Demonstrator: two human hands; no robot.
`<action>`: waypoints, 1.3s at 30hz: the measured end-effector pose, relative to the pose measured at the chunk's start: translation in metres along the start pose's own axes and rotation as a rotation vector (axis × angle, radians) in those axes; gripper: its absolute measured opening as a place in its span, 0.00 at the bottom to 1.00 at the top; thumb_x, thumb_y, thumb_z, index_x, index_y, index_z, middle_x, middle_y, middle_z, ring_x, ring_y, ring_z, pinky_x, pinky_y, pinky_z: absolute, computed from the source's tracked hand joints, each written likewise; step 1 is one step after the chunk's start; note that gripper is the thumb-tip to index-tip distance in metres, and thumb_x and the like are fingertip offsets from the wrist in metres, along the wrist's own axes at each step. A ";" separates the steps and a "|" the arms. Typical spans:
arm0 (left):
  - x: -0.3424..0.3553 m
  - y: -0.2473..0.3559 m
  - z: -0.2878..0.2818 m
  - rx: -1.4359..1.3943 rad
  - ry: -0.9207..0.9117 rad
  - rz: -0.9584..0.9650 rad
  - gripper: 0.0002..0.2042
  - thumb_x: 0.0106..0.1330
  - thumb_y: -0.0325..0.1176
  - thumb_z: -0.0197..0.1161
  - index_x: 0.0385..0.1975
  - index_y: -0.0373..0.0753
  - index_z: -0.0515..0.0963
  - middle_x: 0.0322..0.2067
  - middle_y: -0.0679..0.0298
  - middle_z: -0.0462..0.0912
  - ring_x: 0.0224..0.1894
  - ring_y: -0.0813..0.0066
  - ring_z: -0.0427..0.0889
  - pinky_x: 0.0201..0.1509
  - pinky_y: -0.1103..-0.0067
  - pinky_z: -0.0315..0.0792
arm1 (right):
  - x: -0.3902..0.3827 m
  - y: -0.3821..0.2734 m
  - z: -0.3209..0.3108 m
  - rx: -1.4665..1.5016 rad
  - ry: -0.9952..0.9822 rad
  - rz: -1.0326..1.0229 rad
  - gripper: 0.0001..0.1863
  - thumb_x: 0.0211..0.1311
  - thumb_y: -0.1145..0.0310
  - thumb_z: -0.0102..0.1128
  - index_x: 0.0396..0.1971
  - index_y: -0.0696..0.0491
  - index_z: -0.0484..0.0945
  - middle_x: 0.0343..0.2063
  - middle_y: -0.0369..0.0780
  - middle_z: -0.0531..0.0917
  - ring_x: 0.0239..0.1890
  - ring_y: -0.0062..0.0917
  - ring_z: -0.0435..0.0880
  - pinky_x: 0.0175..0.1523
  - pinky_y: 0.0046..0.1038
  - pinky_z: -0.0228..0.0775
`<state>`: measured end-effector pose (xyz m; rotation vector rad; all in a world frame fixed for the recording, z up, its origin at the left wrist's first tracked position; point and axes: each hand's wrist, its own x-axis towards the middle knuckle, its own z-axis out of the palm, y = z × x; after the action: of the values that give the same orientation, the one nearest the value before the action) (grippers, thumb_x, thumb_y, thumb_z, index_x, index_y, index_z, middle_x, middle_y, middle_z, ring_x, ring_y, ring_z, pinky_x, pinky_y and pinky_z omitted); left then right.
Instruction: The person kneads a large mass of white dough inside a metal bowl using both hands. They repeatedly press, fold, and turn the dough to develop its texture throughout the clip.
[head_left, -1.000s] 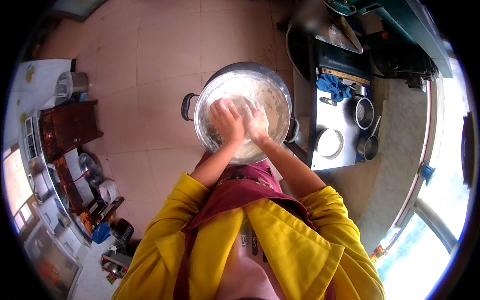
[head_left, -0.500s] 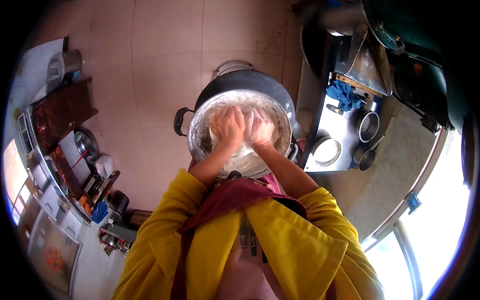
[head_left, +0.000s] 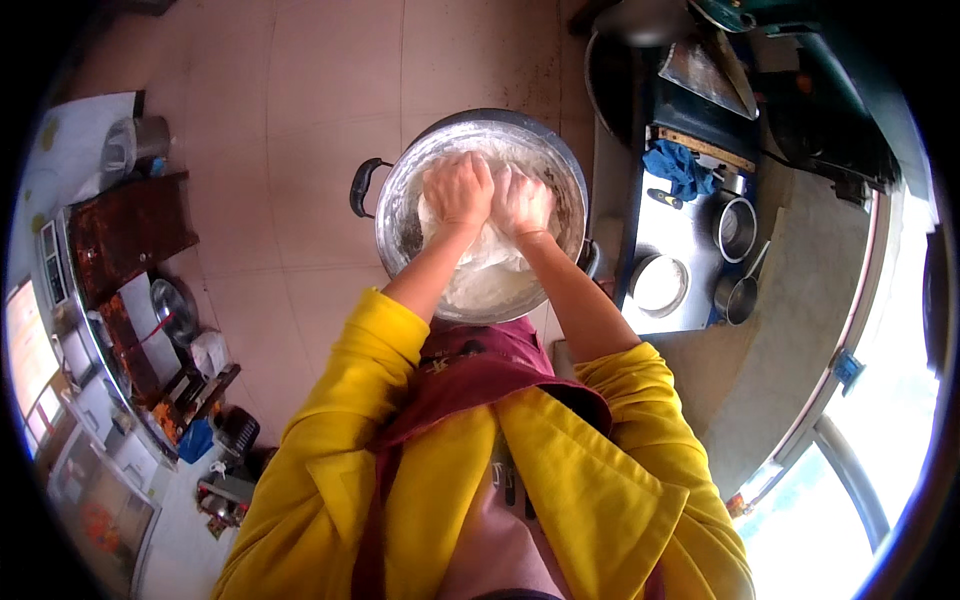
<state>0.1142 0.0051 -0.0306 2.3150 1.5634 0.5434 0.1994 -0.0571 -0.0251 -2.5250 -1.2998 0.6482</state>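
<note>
Over the last half second the pot (head_left: 400, 235) has gone from tipped toward my body to more level and farther out in front of me, and my left hand (head_left: 459, 190) and right hand (head_left: 523, 203) have gone forward with it. My forearms now reach out straighter, which, I judge, lets me lean more weight onto the dough (head_left: 488, 246) and push it against the far part of the pot.

The dough lies inside the pot, under and between my hands, with some of it showing between my wrists. My hands are side by side, backs up, knuckles bent and fingers curling down. The fingertips are hidden in the dough, so I cannot tell how far they are closed, nor whether they grip a fold or only press.

The dough looks soft, pale and lumpy, without a clean edge, and I'd expect it to stick and give way slowly. White flour dusts my skin and smears the pot's round metal wall, leaving duller streaks where the shine shows through. A dark curved handle (head_left: 363, 187) stands out at the left. My maroon apron (head_left: 480, 352) hangs close to the near rim, and my thick yellow sleeves (head_left: 352, 365) are clear of the flour.
</note>
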 end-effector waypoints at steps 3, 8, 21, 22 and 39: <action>0.000 -0.002 -0.014 -0.133 -0.336 -0.045 0.14 0.66 0.37 0.50 0.26 0.37 0.80 0.28 0.57 0.83 0.37 0.64 0.81 0.47 0.68 0.72 | 0.011 0.027 0.024 0.193 -0.049 0.178 0.25 0.67 0.49 0.45 0.37 0.56 0.83 0.34 0.53 0.84 0.38 0.45 0.85 0.43 0.40 0.78; 0.004 -0.047 -0.063 -0.718 -0.891 0.009 0.17 0.68 0.40 0.50 0.39 0.35 0.82 0.41 0.49 0.83 0.44 0.58 0.83 0.50 0.65 0.75 | -0.019 -0.012 -0.039 -0.119 -0.501 -0.183 0.25 0.68 0.49 0.43 0.37 0.54 0.83 0.36 0.46 0.85 0.42 0.40 0.84 0.51 0.40 0.74; -0.104 -0.019 -0.052 -0.177 -0.072 0.176 0.12 0.66 0.41 0.50 0.30 0.45 0.80 0.34 0.64 0.80 0.43 0.62 0.75 0.56 0.63 0.61 | -0.125 -0.022 0.021 -0.087 0.360 -0.042 0.11 0.62 0.60 0.50 0.30 0.46 0.81 0.30 0.36 0.83 0.35 0.33 0.79 0.42 0.35 0.69; -0.102 -0.019 -0.053 -0.201 -0.081 0.172 0.12 0.66 0.41 0.50 0.30 0.45 0.80 0.33 0.65 0.80 0.42 0.62 0.76 0.55 0.65 0.62 | -0.123 -0.022 0.019 -0.085 0.375 -0.051 0.11 0.62 0.60 0.50 0.30 0.45 0.81 0.29 0.36 0.82 0.35 0.32 0.79 0.42 0.35 0.69; -0.059 -0.016 -0.024 -0.078 -0.111 0.116 0.12 0.63 0.37 0.50 0.20 0.40 0.76 0.26 0.62 0.79 0.34 0.59 0.76 0.44 0.64 0.62 | -0.051 0.010 0.017 0.138 0.187 -0.184 0.12 0.62 0.60 0.54 0.26 0.49 0.82 0.17 0.42 0.81 0.18 0.37 0.81 0.24 0.36 0.73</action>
<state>0.0698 -0.0429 -0.0251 2.3445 1.3414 0.4853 0.1722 -0.1044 -0.0301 -2.2623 -1.3506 0.4347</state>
